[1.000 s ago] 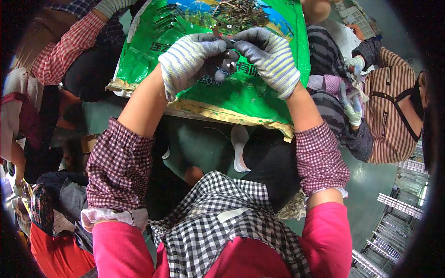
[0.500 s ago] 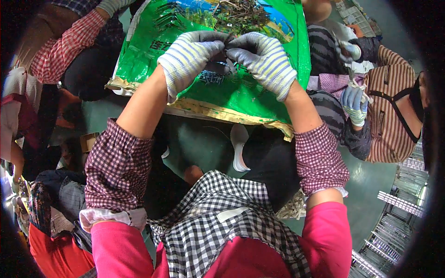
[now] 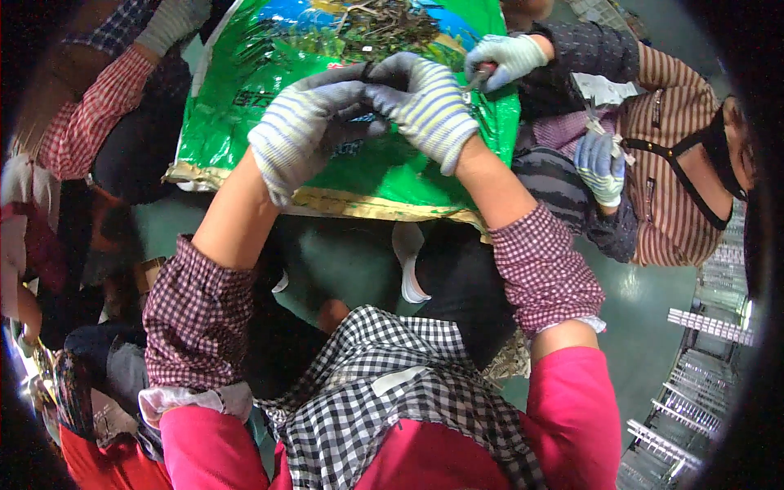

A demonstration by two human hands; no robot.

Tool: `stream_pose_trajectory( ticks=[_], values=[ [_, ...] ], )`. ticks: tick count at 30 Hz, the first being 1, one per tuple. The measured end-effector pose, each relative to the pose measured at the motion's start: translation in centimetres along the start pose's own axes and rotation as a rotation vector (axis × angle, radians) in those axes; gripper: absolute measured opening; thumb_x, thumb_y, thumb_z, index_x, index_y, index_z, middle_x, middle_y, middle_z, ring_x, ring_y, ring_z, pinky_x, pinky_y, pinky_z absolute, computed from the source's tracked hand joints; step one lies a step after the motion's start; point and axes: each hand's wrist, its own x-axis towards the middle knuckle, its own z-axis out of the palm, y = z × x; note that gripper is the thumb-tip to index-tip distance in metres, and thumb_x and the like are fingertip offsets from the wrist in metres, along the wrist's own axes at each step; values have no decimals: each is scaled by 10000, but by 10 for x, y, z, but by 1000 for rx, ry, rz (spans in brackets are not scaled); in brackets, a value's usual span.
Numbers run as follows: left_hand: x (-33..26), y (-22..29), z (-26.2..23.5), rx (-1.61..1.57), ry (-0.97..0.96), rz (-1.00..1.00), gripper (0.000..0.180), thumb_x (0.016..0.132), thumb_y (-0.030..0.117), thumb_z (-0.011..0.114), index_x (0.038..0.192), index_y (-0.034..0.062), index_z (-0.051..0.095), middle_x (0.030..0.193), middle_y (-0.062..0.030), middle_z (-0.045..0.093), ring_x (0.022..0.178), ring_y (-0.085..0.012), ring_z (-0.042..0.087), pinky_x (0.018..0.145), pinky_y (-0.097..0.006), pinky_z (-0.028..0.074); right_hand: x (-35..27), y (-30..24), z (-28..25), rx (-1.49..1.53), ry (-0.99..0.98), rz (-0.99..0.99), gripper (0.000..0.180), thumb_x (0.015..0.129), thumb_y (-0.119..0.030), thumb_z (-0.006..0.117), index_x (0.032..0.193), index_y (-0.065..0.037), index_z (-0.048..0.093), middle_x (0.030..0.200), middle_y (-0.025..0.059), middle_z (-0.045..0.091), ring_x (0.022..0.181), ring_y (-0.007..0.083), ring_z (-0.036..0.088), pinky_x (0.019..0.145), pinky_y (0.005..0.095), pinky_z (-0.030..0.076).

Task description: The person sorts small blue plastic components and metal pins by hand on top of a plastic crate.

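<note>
Both my hands, in striped knitted gloves with grey fingers, meet fingertip to fingertip above a green printed plastic sheet [image 3: 400, 184]. My left hand [image 3: 306, 122] and my right hand [image 3: 425, 106] are closed, pinching a small dark piece [image 3: 367, 70] between them. Its kind is too small to make out. My left fingers curl under and partly hide what lies below. Beyond my hands, a heap of dark brown twig-like bits [image 3: 392, 33] rests on the sheet, with thin dark pieces [image 3: 273, 39] at its left.
At the right, a co-worker's gloved hand [image 3: 510, 61] holds a red-handled tool [image 3: 483, 75] over the sheet's edge. Their other gloved hand [image 3: 600, 167] grips a thin metal tool. Another person's checked sleeve [image 3: 106, 106] is at left. Metal racks [image 3: 694, 392] stand at lower right.
A co-worker's hand with the red-handled tool has come in over the sheet from the right. My hands stay together at the small dark piece; the view has shifted slightly.
</note>
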Motion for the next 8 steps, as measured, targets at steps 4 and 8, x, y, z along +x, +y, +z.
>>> stream_pose_trajectory(
  ticks=[4,8],
  values=[
    [2,-4,-1,14,-1,34,383,825,103,577,1175,-22,483,1009,-88,603,876,-173,601,727,-295,522,0,-3,-1,99,-3,85,245,699,-183,724,847,-11,629,767,122,646,677,203,621,640,324,484],
    [3,-4,2,79,-34,74,425,830,105,573,1217,-22,454,1034,-94,601,883,-172,598,730,-311,520,-1,12,4,17,15,18,235,712,-206,712,857,-29,658,822,110,662,726,214,622,682,305,481]
  ],
)
